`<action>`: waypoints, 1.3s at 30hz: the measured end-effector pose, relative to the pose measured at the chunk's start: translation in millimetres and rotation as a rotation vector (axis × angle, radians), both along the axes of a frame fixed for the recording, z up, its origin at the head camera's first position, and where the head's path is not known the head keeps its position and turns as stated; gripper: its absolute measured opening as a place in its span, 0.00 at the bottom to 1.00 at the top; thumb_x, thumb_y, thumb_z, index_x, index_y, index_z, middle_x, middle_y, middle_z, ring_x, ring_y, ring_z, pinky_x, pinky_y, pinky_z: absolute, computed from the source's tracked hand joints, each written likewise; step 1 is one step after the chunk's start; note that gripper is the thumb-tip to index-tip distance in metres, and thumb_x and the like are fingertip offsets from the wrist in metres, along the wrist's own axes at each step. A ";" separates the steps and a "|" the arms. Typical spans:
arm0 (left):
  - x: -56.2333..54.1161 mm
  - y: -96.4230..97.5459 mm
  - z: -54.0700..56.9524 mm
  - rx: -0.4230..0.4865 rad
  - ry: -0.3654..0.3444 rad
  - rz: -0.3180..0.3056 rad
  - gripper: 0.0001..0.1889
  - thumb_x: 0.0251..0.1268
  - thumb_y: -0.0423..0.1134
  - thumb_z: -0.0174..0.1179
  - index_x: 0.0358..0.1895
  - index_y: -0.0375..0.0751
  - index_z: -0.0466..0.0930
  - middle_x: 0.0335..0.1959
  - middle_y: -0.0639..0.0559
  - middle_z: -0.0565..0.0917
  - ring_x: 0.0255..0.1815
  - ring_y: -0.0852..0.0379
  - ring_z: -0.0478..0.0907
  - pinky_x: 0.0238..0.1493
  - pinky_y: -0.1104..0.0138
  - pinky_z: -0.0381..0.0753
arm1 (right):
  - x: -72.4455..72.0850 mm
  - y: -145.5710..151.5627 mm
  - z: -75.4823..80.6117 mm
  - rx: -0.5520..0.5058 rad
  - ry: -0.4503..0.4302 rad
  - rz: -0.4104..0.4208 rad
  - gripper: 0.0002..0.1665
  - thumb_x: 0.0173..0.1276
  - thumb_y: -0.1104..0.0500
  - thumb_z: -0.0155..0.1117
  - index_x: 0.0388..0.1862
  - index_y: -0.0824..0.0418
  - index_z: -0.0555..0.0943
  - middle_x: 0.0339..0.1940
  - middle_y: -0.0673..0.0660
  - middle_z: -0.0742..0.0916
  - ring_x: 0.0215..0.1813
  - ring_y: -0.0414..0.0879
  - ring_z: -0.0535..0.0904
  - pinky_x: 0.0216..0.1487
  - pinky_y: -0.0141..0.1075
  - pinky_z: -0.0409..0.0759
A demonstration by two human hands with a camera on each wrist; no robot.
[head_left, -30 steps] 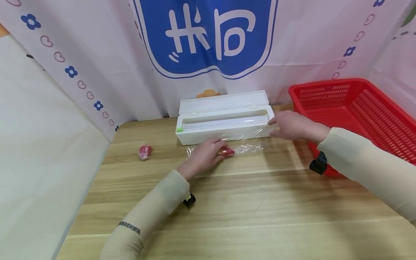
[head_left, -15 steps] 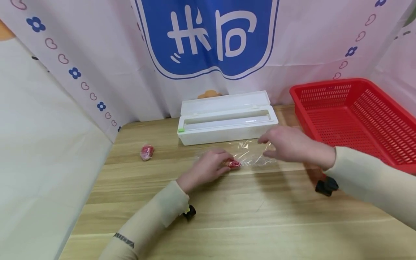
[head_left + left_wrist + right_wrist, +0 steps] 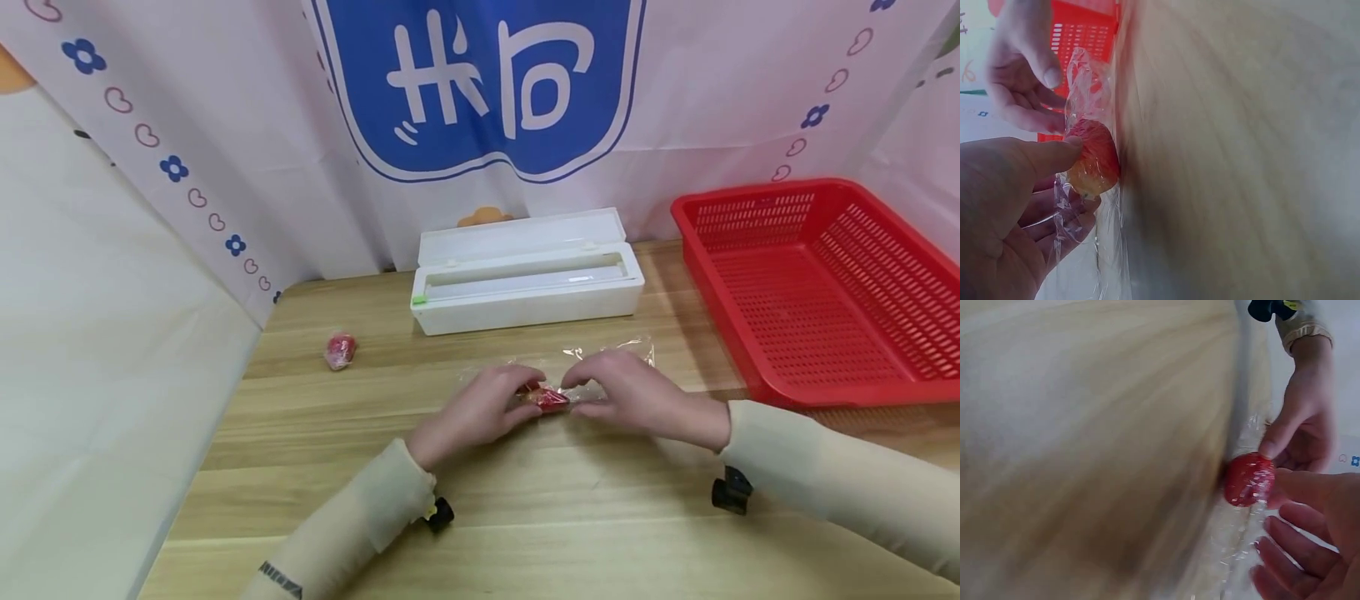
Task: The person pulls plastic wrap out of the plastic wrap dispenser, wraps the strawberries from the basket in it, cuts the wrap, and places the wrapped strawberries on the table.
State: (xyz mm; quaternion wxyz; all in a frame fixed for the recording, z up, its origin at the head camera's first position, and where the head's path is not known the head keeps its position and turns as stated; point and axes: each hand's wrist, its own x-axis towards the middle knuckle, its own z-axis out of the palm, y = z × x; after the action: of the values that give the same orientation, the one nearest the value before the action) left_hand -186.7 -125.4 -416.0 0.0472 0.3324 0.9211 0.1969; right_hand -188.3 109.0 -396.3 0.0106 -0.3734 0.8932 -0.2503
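Observation:
A small red-and-yellow fruit, apple-like (image 3: 1096, 156), lies in clear cling film (image 3: 1088, 75) low over the wooden table. My left hand (image 3: 483, 408) holds it, the thumb pressing one side and the fingers curled behind, as the left wrist view shows. Close to the fruit's right side is my right hand (image 3: 637, 392), its fingers loosely bent and spread beside the film. In the right wrist view the fruit (image 3: 1249, 481) shows between both hands. Behind them stands a white cling film box (image 3: 528, 310) with its lid up.
A second red piece wrapped in film (image 3: 341, 351) lies on the left of the table (image 3: 360, 517). At the right stands a red plastic basket (image 3: 780, 396). A white printed cloth (image 3: 300, 167) hangs behind the table.
My right hand has moved from the box's right end toward the fruit. The film has come away from the box. My left hand has shifted slightly nearer with the fruit.

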 end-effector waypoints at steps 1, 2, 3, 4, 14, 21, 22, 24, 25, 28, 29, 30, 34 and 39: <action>0.9 0.0 -0.2 0.011 -0.011 0.008 0.19 0.65 0.44 0.65 0.56 0.44 0.79 0.50 0.52 0.86 0.50 0.58 0.83 0.57 0.64 0.82 | -0.6 -0.5 -3.4 -0.018 0.004 0.007 0.16 0.56 0.56 0.77 0.44 0.53 0.87 0.42 0.46 0.90 0.47 0.43 0.86 0.53 0.44 0.83; 1.7 0.0 -0.4 0.019 -0.021 0.015 0.18 0.65 0.44 0.65 0.55 0.43 0.79 0.49 0.53 0.86 0.49 0.58 0.83 0.55 0.65 0.83 | -0.9 -1.0 -6.4 -0.033 0.005 0.014 0.15 0.56 0.56 0.77 0.44 0.52 0.87 0.42 0.46 0.90 0.47 0.42 0.86 0.53 0.43 0.83; 2.6 0.0 -0.7 0.026 -0.031 0.020 0.17 0.65 0.45 0.65 0.54 0.44 0.79 0.47 0.53 0.86 0.48 0.59 0.83 0.54 0.66 0.83 | -1.5 -1.4 -9.1 -0.046 0.006 0.022 0.15 0.56 0.56 0.77 0.44 0.51 0.87 0.42 0.45 0.90 0.46 0.42 0.86 0.52 0.43 0.83; 3.3 0.0 -0.9 0.036 -0.042 0.023 0.16 0.65 0.44 0.65 0.53 0.44 0.79 0.46 0.54 0.86 0.47 0.60 0.83 0.53 0.66 0.83 | -2.0 -1.8 -11.5 -0.055 0.007 0.028 0.15 0.56 0.55 0.77 0.44 0.51 0.87 0.42 0.45 0.90 0.46 0.41 0.86 0.51 0.42 0.83; 8.3 -1.7 -3.5 0.100 -0.076 0.025 0.15 0.63 0.45 0.67 0.50 0.45 0.81 0.48 0.53 0.85 0.48 0.60 0.81 0.54 0.67 0.82 | -3.1 -2.4 -23.7 -0.098 -0.095 0.043 0.11 0.59 0.55 0.75 0.42 0.45 0.86 0.36 0.38 0.89 0.39 0.32 0.83 0.44 0.32 0.84; 9.4 -2.6 -4.1 0.082 -0.114 0.044 0.16 0.67 0.47 0.63 0.53 0.44 0.80 0.50 0.52 0.85 0.51 0.60 0.81 0.57 0.64 0.82 | -5.9 1.7 -28.7 -0.138 -0.209 0.057 0.10 0.63 0.55 0.72 0.43 0.47 0.84 0.36 0.40 0.89 0.39 0.32 0.83 0.45 0.34 0.84; 10.2 -2.8 -3.3 0.077 -0.106 0.046 0.16 0.67 0.47 0.63 0.54 0.45 0.80 0.51 0.52 0.85 0.51 0.59 0.81 0.57 0.64 0.82 | -6.4 2.4 -28.9 -0.145 -0.231 0.055 0.11 0.63 0.56 0.72 0.44 0.49 0.83 0.37 0.41 0.90 0.40 0.33 0.84 0.47 0.35 0.84; 12.0 -3.2 -1.8 0.072 -0.078 0.041 0.16 0.66 0.47 0.64 0.54 0.46 0.81 0.51 0.53 0.84 0.52 0.59 0.81 0.57 0.64 0.82 | -7.5 3.4 -29.1 -0.158 -0.276 0.048 0.12 0.64 0.56 0.72 0.45 0.53 0.80 0.38 0.43 0.90 0.42 0.34 0.85 0.47 0.36 0.84; 12.9 -3.3 -1.0 0.070 -0.062 0.033 0.16 0.65 0.47 0.65 0.53 0.47 0.81 0.50 0.54 0.84 0.51 0.60 0.81 0.56 0.64 0.82 | -8.0 3.9 -29.3 -0.161 -0.291 0.044 0.13 0.64 0.57 0.72 0.45 0.54 0.79 0.38 0.44 0.91 0.42 0.35 0.86 0.48 0.35 0.84; 15.2 -3.1 -0.1 0.069 -0.017 0.003 0.16 0.61 0.44 0.69 0.51 0.49 0.82 0.49 0.56 0.84 0.50 0.61 0.81 0.55 0.67 0.82 | -9.5 4.6 -28.9 -0.159 -0.315 0.037 0.14 0.64 0.57 0.71 0.46 0.56 0.77 0.39 0.46 0.91 0.43 0.36 0.86 0.47 0.33 0.83; 15.4 -2.9 -0.4 0.069 -0.007 -0.006 0.16 0.60 0.44 0.70 0.51 0.49 0.82 0.49 0.56 0.83 0.49 0.61 0.81 0.55 0.68 0.82 | -9.7 4.7 -28.7 -0.153 -0.310 0.034 0.14 0.64 0.57 0.71 0.46 0.55 0.78 0.39 0.46 0.91 0.43 0.36 0.86 0.47 0.33 0.83; 15.5 -2.7 -0.7 0.069 -0.002 -0.012 0.16 0.59 0.43 0.70 0.50 0.49 0.83 0.48 0.56 0.84 0.49 0.61 0.81 0.55 0.68 0.82 | -9.7 4.7 -28.5 -0.144 -0.295 0.030 0.13 0.64 0.56 0.71 0.45 0.55 0.79 0.39 0.46 0.91 0.43 0.36 0.86 0.47 0.33 0.83; 13.7 -2.0 -2.6 0.069 -0.001 -0.005 0.16 0.59 0.43 0.70 0.51 0.48 0.83 0.48 0.56 0.85 0.49 0.61 0.82 0.55 0.68 0.82 | -9.3 3.6 -27.4 -0.112 -0.141 0.035 0.13 0.63 0.54 0.72 0.45 0.51 0.83 0.41 0.45 0.89 0.45 0.39 0.85 0.49 0.37 0.84; 9.8 -2.0 -4.2 0.051 0.001 0.021 0.16 0.62 0.44 0.68 0.52 0.47 0.83 0.49 0.55 0.87 0.51 0.60 0.83 0.59 0.65 0.81 | -9.1 0.8 -27.0 -0.099 0.043 0.103 0.14 0.60 0.53 0.75 0.45 0.51 0.86 0.42 0.45 0.90 0.47 0.41 0.85 0.52 0.41 0.84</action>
State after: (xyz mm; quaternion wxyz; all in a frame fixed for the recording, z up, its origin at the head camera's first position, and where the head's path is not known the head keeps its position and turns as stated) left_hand -176.9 -127.4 -420.2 0.0359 0.3238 0.9193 0.2207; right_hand -197.4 109.8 -423.3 -0.0141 -0.4240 0.8595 -0.2851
